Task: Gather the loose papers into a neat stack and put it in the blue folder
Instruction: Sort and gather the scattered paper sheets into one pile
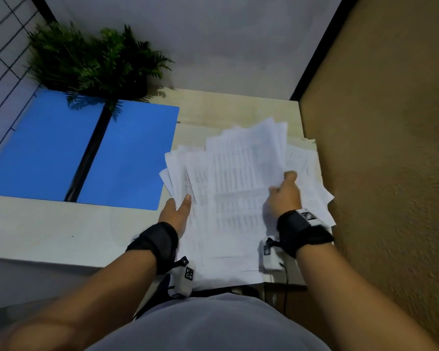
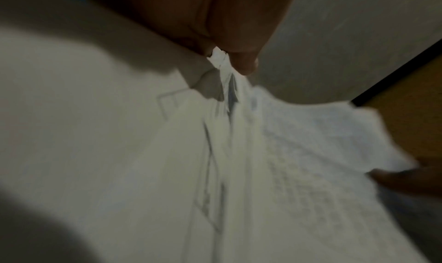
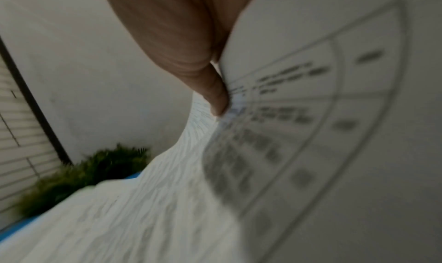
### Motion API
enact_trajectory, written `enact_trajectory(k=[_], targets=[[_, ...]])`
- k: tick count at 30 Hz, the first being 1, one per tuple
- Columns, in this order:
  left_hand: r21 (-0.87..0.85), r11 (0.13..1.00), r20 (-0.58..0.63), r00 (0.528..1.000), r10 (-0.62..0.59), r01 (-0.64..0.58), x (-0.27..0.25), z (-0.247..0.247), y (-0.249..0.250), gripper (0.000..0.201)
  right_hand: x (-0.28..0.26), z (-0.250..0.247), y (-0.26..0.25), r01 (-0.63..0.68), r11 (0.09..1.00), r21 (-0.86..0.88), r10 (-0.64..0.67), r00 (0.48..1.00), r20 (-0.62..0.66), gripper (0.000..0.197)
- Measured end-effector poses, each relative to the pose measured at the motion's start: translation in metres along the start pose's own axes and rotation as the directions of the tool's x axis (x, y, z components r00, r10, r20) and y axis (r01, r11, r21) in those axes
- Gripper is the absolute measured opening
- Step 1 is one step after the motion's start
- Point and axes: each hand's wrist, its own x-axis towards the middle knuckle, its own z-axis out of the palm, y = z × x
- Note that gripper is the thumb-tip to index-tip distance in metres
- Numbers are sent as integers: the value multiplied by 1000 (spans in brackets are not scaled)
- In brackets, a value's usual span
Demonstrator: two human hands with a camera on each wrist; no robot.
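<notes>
Potted fern point(image 1: 96, 62) overhangs the open blue folder point(image 1: 134, 158) — papers point(image 1: 238, 188) beside.

White papers point(image 1: 238, 188) under my fingers, covered in faint grey printed table rows. Blue folder point(image 1: 127, 158) lies open, a black strip down its middle. Dark green fern point(image 1: 91, 59) behind it. Pale wood-grain desk point(image 1: 226, 107), ochre textured wall point(image 1: 390, 122) on my right. Black wrist straps point(image 1: 157, 244) with white tags in black-and-white checks.
</notes>
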Motion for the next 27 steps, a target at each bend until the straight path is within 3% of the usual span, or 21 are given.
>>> enact_trajectory(k=[2, 4, 8, 10, 14, 18, 21, 24, 27], targets=[[26, 999, 8, 999, 32, -32, 2, 0, -5, 73, -4, 26, 15, -40, 999, -19, 41, 997, 59, 27], [66, 996, -3, 998, 57, -56, 3, 1, -9, 54, -7, 41, 29, -61, 998, 29, 59, 995, 78, 9], [77, 997, -3, 1000, 28, -28, 7, 1, -16, 51, -5, 50, 46, -158, 975, 157, 159, 987, 11, 33], [84, 996, 20, 1000, 20, -22, 10, 1, -19, 49, 0, 50, 48, -149, 972, 183, 153, 988, -8, 35], [96, 995, 30, 999, 15, -18, 11, 0, -21, 51, 7, 51, 43, -93, 992, 84, 80, 986, 144, 30], [53, 999, 15, 1000, 12, -13, 9, 0, -19, 43, 13, 53, 43, -141, 987, -79, 157, 952, 264, 32], [54, 999, 9, 1000, -9, 9, 8, 1, -19, 60, 13, 50, 40, -194, 981, -28, 196, 959, 206, 16], [75, 997, 1, 1000, -14, 14, 6, 1, -14, 51, 11, 45, 35, -266, 964, 19, 263, 960, 95, 30], [104, 994, 14, 999, -34, 32, 9, 3, -13, 49, 8, 42, 35, -293, 956, -7, 292, 953, 78, 38]])
